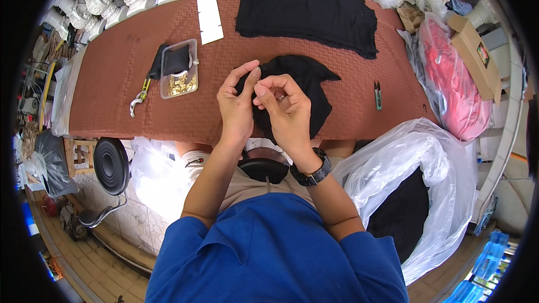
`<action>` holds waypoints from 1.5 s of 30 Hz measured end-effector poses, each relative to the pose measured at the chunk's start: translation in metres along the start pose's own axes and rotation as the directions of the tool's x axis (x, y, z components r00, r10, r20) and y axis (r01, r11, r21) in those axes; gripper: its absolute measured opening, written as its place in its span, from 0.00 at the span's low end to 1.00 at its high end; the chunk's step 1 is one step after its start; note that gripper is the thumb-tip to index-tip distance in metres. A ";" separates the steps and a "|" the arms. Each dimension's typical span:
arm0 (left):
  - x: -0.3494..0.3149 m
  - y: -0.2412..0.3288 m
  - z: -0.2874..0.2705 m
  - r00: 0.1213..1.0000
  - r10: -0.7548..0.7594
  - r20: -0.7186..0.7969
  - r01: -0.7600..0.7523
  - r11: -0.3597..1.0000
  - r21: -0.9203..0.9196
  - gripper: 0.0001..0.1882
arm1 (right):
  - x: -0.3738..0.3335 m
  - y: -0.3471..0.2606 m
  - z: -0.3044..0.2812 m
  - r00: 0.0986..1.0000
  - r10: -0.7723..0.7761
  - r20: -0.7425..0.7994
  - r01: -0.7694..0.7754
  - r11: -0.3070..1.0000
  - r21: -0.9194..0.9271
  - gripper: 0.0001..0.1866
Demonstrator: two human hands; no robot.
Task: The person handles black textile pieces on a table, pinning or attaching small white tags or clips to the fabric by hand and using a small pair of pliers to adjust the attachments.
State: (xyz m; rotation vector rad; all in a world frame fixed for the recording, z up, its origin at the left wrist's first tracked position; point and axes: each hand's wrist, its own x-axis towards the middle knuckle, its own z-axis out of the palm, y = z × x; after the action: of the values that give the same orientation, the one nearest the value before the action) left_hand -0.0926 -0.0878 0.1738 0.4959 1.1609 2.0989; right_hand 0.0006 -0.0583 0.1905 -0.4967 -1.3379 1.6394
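A single head-worn fisheye view looks steeply down from above the person's own chest and lap. It faces forward over the brown desk (123, 73), whose far edge bends along the top of the frame. The forearms enter from the lower edge, and the left hand (237, 106) and right hand (287, 113) sit near the centre, close to the lens. The rim curves straight lines and darkens into a black circle, with the floor visible at both lower sides.

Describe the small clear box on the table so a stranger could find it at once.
Start at the brown woven table cover. Left of the hands lies a clear plastic box, with a black pouch and pliers beside it. It alone is see-through, with small gold-coloured pieces inside.
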 end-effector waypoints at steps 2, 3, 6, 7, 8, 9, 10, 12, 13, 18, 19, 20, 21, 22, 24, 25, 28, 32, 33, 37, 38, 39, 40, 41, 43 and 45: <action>-0.002 -0.002 0.003 0.998 0.065 -0.018 -0.063 0.994 0.086 0.12 | 0.000 0.009 -0.001 0.998 -0.019 -0.062 0.015 0.998 -0.063 0.05; -0.004 0.002 0.007 0.996 0.092 -0.020 -0.089 0.989 0.117 0.12 | 0.000 0.011 -0.002 0.994 -0.056 -0.094 0.044 0.991 -0.128 0.05; -0.007 0.000 0.013 0.985 0.166 -0.041 -0.158 0.976 0.149 0.12 | 0.001 0.011 -0.006 0.990 -0.042 -0.132 0.021 0.987 -0.158 0.04; -0.007 -0.001 0.014 0.980 0.190 -0.052 -0.180 0.972 0.150 0.12 | 0.001 0.010 -0.006 0.989 -0.057 -0.136 0.035 0.988 -0.153 0.04; -0.009 0.001 0.016 0.983 0.177 -0.052 -0.169 0.976 0.137 0.12 | 0.001 0.009 -0.006 0.988 -0.071 -0.140 0.050 0.988 -0.149 0.03; -0.011 0.002 0.018 0.985 0.163 -0.049 -0.156 0.980 0.122 0.12 | 0.002 0.009 -0.006 0.986 -0.087 -0.146 0.065 0.987 -0.146 0.03; -0.013 0.003 0.019 0.988 0.150 -0.046 -0.144 0.984 0.108 0.12 | 0.003 0.010 -0.008 0.985 -0.101 -0.142 0.080 0.986 -0.146 0.03; -0.014 0.004 0.018 0.990 0.131 -0.048 -0.125 0.985 0.118 0.13 | 0.003 0.013 -0.011 0.982 -0.128 -0.136 0.108 0.983 -0.147 0.04; -0.014 0.004 0.018 0.991 0.122 -0.049 -0.115 0.986 0.124 0.13 | 0.004 0.012 -0.011 0.982 -0.130 -0.135 0.110 0.983 -0.146 0.04; -0.014 0.004 0.021 0.984 0.173 -0.051 -0.163 0.974 0.157 0.12 | 0.004 0.009 -0.013 0.983 -0.138 -0.123 0.120 0.982 -0.143 0.04; -0.014 0.003 0.020 0.984 0.173 -0.053 -0.162 0.973 0.165 0.12 | 0.004 0.008 -0.012 0.983 -0.135 -0.126 0.118 0.984 -0.135 0.04; -0.014 0.003 0.020 0.982 0.186 -0.045 -0.176 0.970 0.168 0.12 | 0.004 0.007 -0.012 0.983 -0.132 -0.129 0.115 0.985 -0.128 0.04; -0.014 0.003 0.021 0.979 0.198 -0.038 -0.189 0.967 0.171 0.11 | 0.004 0.006 -0.012 0.983 -0.128 -0.132 0.112 0.986 -0.121 0.04; -0.015 0.003 0.021 0.977 0.210 -0.031 -0.202 0.964 0.174 0.11 | 0.004 0.006 -0.012 0.984 -0.123 -0.131 0.107 0.986 -0.126 0.04; -0.016 0.004 0.022 0.981 0.194 -0.024 -0.187 0.969 0.163 0.11 | 0.004 0.006 -0.013 0.985 -0.114 -0.128 0.097 0.986 -0.135 0.04; -0.016 0.005 0.022 0.982 0.185 -0.021 -0.180 0.971 0.158 0.11 | 0.005 0.005 -0.013 0.986 -0.109 -0.129 0.092 0.987 -0.132 0.04; -0.015 0.002 0.021 0.979 0.201 -0.017 -0.196 0.968 0.154 0.10 | 0.005 0.003 -0.014 0.987 -0.094 -0.131 0.076 0.988 -0.136 0.04; -0.015 0.003 0.020 0.981 0.193 -0.015 -0.190 0.972 0.136 0.10 | 0.005 0.003 -0.014 0.989 -0.081 -0.123 0.065 0.990 -0.129 0.05; -0.014 0.002 0.020 0.979 0.205 -0.017 -0.200 0.970 0.140 0.10 | 0.005 0.003 -0.014 0.990 -0.081 -0.119 0.067 0.991 -0.117 0.05; -0.014 0.001 0.020 0.976 0.215 -0.020 -0.210 0.967 0.143 0.09 | 0.004 0.000 -0.015 0.990 -0.062 -0.124 0.043 0.988 -0.151 0.06; -0.014 0.001 0.020 0.978 0.209 -0.018 -0.205 0.968 0.144 0.09 | 0.005 -0.001 -0.016 0.991 -0.058 -0.124 0.039 0.988 -0.152 0.06; -0.014 0.002 0.019 0.979 0.204 -0.016 -0.200 0.969 0.145 0.09 | 0.005 -0.001 -0.016 0.991 -0.055 -0.122 0.036 0.988 -0.153 0.07; -0.014 0.002 0.019 0.980 0.199 -0.014 -0.195 0.970 0.146 0.09 | 0.005 -0.001 -0.016 0.991 -0.051 -0.122 0.031 0.987 -0.156 0.07; -0.014 0.002 0.019 0.979 0.202 -0.012 -0.198 0.969 0.145 0.09 | 0.005 -0.001 -0.017 0.991 -0.047 -0.122 0.027 0.987 -0.159 0.07; -0.014 0.001 0.018 0.978 0.208 -0.006 -0.205 0.968 0.144 0.09 | 0.005 -0.001 -0.018 0.992 -0.039 -0.120 0.019 0.987 -0.157 0.07; -0.014 0.000 0.016 0.977 0.213 -0.001 -0.211 0.965 0.154 0.09 | 0.005 0.000 -0.019 0.993 -0.029 -0.116 0.012 0.989 -0.148 0.07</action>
State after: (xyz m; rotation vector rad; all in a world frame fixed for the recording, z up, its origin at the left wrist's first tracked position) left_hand -0.0732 -0.0880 0.1820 0.7026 1.3375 2.2065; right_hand 0.0127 -0.0439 0.1857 -0.6552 -1.3768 1.4783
